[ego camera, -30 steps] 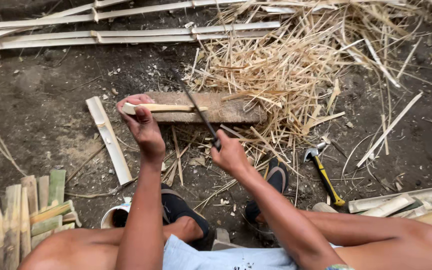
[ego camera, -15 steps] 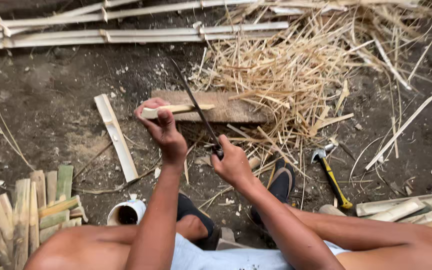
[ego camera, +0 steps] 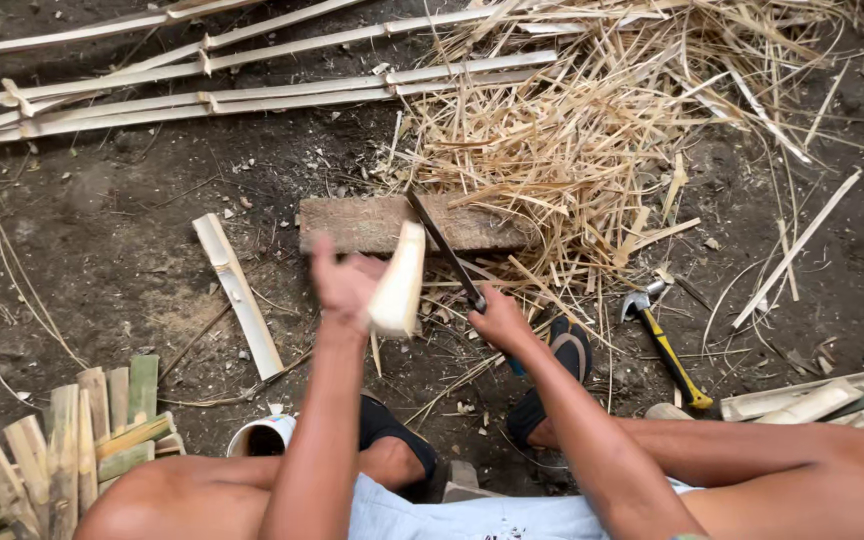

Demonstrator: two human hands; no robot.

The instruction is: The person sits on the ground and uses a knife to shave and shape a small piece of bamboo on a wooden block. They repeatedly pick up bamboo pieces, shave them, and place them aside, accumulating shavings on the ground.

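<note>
Between the fingers of the left hand [ego camera: 344,285] a pale bamboo piece [ego camera: 398,280] is gripped and held raised above the ground, blurred. A knife [ego camera: 444,250] is grasped in the clenched right hand [ego camera: 500,320], its blade angled up just beside the bamboo. Beyond both, a wooden block [ego camera: 352,222] lies on the dirt, with shavings [ego camera: 592,130] heaped behind and a hammer [ego camera: 664,342] at the right.

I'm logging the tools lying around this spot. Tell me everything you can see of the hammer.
The hammer lies flat on the dark dirt, to the right of the person's right hand and apart from it. Its metal-looking claw head points up-left toward the straw pile; the yellow handle with a black grip runs down-right. Nothing holds it; a few straws lie around the head.
</note>
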